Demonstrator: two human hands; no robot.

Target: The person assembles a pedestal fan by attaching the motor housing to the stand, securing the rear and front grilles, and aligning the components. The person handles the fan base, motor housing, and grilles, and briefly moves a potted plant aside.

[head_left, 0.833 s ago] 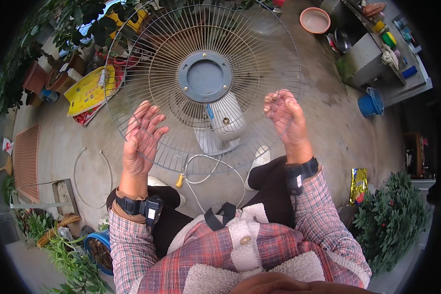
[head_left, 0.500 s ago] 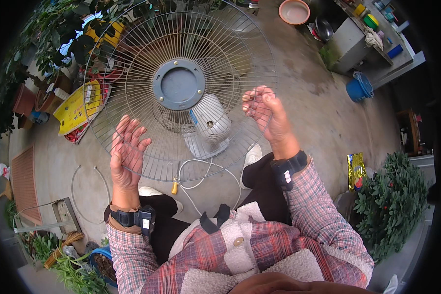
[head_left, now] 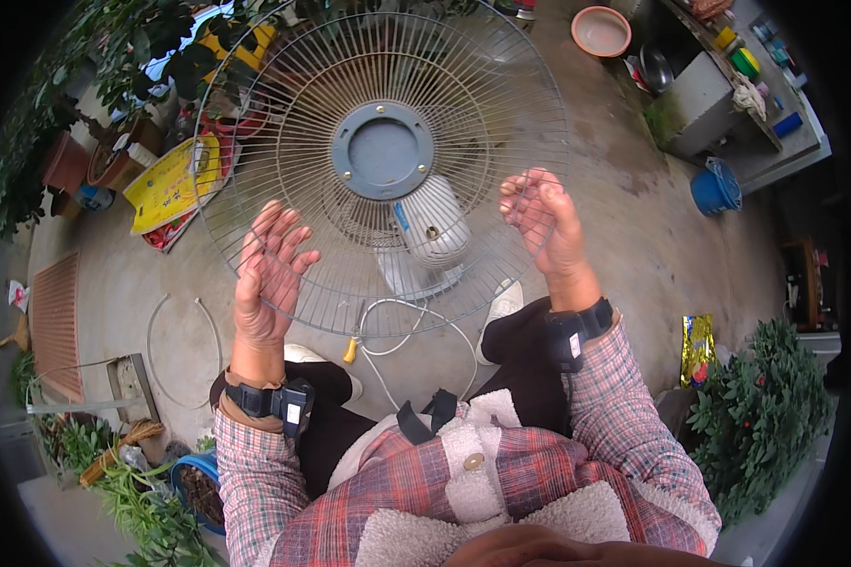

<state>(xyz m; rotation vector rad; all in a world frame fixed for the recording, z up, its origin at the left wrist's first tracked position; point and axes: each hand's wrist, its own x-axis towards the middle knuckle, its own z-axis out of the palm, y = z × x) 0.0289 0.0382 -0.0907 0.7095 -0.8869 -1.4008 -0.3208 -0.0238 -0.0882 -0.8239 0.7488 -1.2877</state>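
Note:
A large round fan grille [head_left: 298, 142] of thin grey wires, with a blue-grey ring plate [head_left: 381, 151] at its centre, is held up in front of me. My left hand [head_left: 272, 274] grips its near left rim, fingers curled against the wires. On the right rim my right hand [head_left: 550, 222] holds it in the same way, thumb and fingers around the edge. Through the wires I see a white fan motor housing [head_left: 440, 227] standing low between my feet. A pale cord [head_left: 449, 333] loops from it beside a small yellow handle [head_left: 351, 351] on the floor.
Left stand potted plants, a yellow sack [head_left: 172, 184] and a blue pot [head_left: 197, 487]. A loose hose [head_left: 151, 345] lies nearby. To the right are a blue bucket [head_left: 716, 189], a sink counter [head_left: 704, 104], a pink basin [head_left: 600, 32] and a leafy bush [head_left: 761, 420].
The whole view has shifted, so the grille, both hands and the floor things appear farther right. Both hands keep their hold on the rim.

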